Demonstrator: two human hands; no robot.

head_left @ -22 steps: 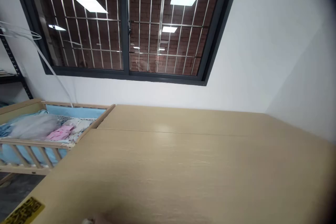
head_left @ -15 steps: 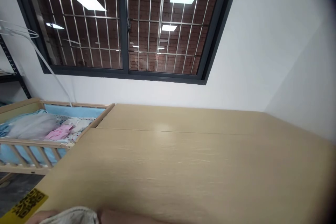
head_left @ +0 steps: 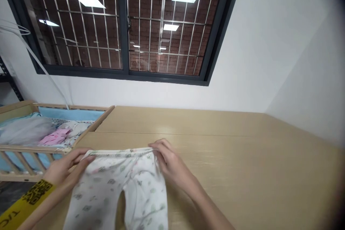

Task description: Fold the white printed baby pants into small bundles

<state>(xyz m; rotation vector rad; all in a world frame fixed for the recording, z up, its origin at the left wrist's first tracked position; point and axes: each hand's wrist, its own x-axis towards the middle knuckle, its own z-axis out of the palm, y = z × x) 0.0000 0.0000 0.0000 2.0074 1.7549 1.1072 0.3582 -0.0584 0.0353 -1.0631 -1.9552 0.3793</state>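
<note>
A pair of small white baby pants (head_left: 107,183) with a green and pink print is spread between my hands over the wooden table (head_left: 242,172). My left hand (head_left: 70,165) pinches the left end of the elastic waistband. At the opposite end of the waistband, my right hand (head_left: 169,160) grips the fabric between thumb and fingers. Both legs hang toward me, and their lower ends pass out of the bottom of the view. Whether the cloth rests on the tabletop I cannot tell.
A wooden crib (head_left: 24,149) with light blue lining stands left of the table, holding pink cloth (head_left: 55,137) and white netting (head_left: 29,129). A yellow strip with a black code (head_left: 37,191) lies by my left forearm. Behind are a white wall and a barred window (head_left: 124,73).
Both hands have come up from the bottom edge, bringing the pants into view stretched by the waistband. The camera has shifted slightly, moving the background a little left.
</note>
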